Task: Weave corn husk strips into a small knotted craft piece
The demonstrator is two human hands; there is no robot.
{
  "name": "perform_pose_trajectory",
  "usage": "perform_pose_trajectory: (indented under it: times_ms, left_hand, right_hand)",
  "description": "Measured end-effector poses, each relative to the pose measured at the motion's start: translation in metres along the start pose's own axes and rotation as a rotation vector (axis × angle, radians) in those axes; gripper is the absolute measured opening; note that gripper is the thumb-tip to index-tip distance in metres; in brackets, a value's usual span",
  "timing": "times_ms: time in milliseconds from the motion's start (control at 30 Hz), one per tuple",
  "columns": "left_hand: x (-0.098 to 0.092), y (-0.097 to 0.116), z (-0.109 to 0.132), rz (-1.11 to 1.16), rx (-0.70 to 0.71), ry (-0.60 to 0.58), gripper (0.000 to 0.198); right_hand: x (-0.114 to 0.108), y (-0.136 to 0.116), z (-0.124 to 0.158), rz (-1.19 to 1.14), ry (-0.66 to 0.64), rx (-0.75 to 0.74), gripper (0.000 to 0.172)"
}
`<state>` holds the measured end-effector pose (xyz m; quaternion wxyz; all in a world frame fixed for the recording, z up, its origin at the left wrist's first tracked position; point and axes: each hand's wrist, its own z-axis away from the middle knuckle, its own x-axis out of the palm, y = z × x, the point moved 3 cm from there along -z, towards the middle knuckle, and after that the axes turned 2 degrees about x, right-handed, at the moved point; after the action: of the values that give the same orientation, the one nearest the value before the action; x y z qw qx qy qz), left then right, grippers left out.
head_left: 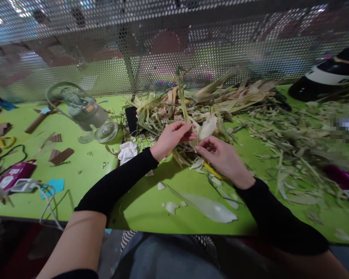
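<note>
My left hand (173, 138) is closed, its fingers curled at the near edge of a heap of dried husks (174, 102). What its fingertips hold is too small to make out. Just to the right, my right hand (221, 157) pinches at a pale husk piece whose outline is hard to tell between the fingers. A broad whitish husk (208, 127) stands up beyond both hands. On the green table (139, 209) in front of them lie a long pale husk strip (212, 205) and small scraps (172, 208). Something yellow (213, 170) lies partly under my right hand.
A grey-green bottle with a loop handle (88, 112) stands left, near crumpled tissue (128, 152). Purple power strips (16, 174), cables and scissors (6, 142) lie far left. Shredded husk (302, 147) covers the right side. A perforated screen (151, 50) runs behind.
</note>
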<state>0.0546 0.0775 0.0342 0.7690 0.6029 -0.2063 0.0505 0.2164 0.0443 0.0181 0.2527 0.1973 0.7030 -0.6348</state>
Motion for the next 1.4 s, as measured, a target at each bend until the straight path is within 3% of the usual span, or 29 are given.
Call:
perform_pose_trajectory:
  times_ms: [200,567,700,833,967,1100,1200,1333,1400]
  left_hand:
    - [0.001,-0.004,0.000,0.025,-0.014,-0.021,0.020]
    - [0.002,-0.003,0.002,0.062,-0.006,-0.008,0.019]
    - [0.000,-0.005,-0.001,0.045,0.019,-0.045,0.017]
    - [0.001,-0.012,-0.002,-0.075,0.014,-0.138,0.015]
    - [0.004,-0.019,-0.002,-0.232,0.052,-0.239,0.028]
    - [0.003,-0.018,-0.003,-0.277,0.120,-0.188,0.019]
    - [0.001,-0.019,-0.003,-0.257,0.063,-0.156,0.018]
    - [0.002,-0.019,-0.002,-0.302,0.012,-0.267,0.030]
    - [0.002,-0.018,-0.001,-0.292,0.001,-0.297,0.025]
  right_hand:
    - [-0.003,-0.005,0.003,0.069,0.000,-0.001,0.017]
    - [-0.003,0.003,0.000,0.078,-0.038,0.042,0.019]
    - [-0.001,0.006,-0.002,-0.054,-0.049,0.038,0.027]
    - [-0.004,0.003,-0.003,-0.188,0.020,0.011,0.041]
    - [-0.005,0.000,-0.002,-0.099,0.004,-0.012,0.031]
    - [-0.006,0.000,0.000,-0.180,-0.013,0.029,0.036]
    - [-0.006,0.000,0.001,-0.309,0.014,0.081,0.041]
    - [-0.009,0.002,0.000,-0.407,0.092,0.135,0.041]
    - [-0.009,0.003,-0.001,-0.474,0.064,0.169,0.040]
